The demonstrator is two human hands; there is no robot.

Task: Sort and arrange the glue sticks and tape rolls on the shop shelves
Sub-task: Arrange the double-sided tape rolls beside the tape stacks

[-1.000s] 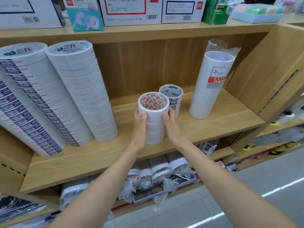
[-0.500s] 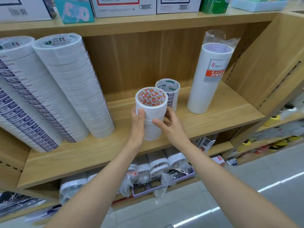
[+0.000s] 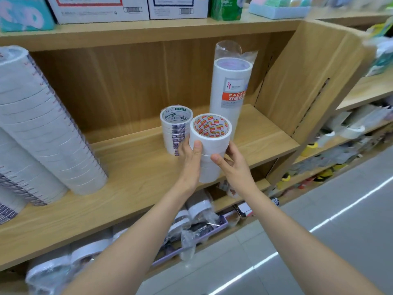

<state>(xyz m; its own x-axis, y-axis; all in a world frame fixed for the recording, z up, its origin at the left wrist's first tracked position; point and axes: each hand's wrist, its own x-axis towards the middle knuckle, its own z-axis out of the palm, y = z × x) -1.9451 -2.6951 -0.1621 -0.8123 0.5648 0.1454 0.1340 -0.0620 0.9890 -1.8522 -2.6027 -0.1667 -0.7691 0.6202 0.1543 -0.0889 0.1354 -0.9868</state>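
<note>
Standing at the front edge of the shelf [image 3: 127, 177], stack of tape rolls [image 3: 209, 143] gripped from both sides, left hand [image 3: 189, 160] wrapped round it, right hand [image 3: 234, 167] curled on it, base perhaps lifted, shorter stack [image 3: 175, 128] just behind.

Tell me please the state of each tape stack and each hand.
red-core tape stack: upright, held at front edge of shelf.
left-hand grip: grips that stack.
right-hand grip: grips that stack.
green-label stack: upright on shelf.
tall wrapped pack: upright on shelf.
large left stacks: leaning.
</note>
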